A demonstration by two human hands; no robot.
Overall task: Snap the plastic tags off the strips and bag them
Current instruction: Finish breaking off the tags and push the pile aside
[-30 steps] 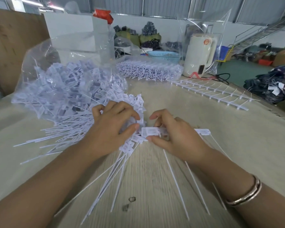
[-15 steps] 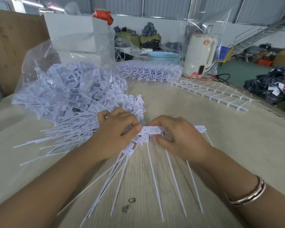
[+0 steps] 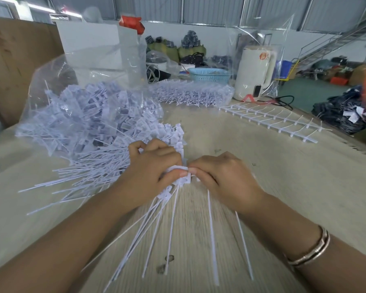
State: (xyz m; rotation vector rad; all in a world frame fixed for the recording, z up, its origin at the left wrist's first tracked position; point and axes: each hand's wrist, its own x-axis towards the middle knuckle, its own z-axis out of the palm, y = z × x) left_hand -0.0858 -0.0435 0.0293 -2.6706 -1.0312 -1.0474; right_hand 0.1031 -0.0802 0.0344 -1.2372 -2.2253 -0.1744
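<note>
My left hand [image 3: 150, 172] grips a bundle of snapped-off white plastic tags [image 3: 166, 194], their thin tails fanning toward me over the table. My right hand [image 3: 226, 178] holds what is left of a tag strip [image 3: 211, 231], with two tails hanging below it; the strip's heads are hidden under the fingers. Thumbs and forefingers of both hands meet on one tag head [image 3: 181, 167]. A clear plastic bag [image 3: 89, 115] full of loose tags lies open at the left, touching my left hand.
A bare strip spine [image 3: 268, 121] lies at the right rear of the wooden table [image 3: 304, 187]. Behind it stand a stack of whole strips [image 3: 190, 95], a blue basket [image 3: 209, 75], a white kettle [image 3: 256, 72] and a white box [image 3: 89, 41].
My right hand has slid left until it meets the left hand. The strip has shortened: fewer tails hang from the right hand, more sit in the left bundle.
</note>
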